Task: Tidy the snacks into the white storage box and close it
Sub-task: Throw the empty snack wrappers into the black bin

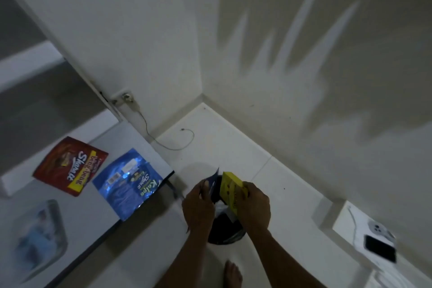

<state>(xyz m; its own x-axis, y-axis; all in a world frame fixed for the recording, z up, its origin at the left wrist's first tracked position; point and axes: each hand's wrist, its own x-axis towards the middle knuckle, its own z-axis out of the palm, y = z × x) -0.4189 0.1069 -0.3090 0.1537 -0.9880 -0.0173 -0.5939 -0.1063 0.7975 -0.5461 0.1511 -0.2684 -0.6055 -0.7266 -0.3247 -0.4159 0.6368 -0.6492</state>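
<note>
Over a dark bin (225, 234) on the floor: right hand (253, 206) grips a yellow box (230, 188); left hand (198, 203) pinches a dark wrapper (214, 181). Red pack (70, 166) and blue pack (131, 182) lie near the surface's (77, 217) far edge.

Two snack bags are lying on the white table (77, 215): one red bag (70, 166) toward its far edge and one blue bag (127, 182) at its right edge. One clear container (39, 238) is sitting near the table's near edge, blurred. Two hands are working over one dark bin (224, 229) on the floor: the left hand (198, 206) is holding one dark wrapper (214, 182), the right hand (253, 203) one yellow box (230, 188). One phone (379, 248) is lying at far right.
</note>
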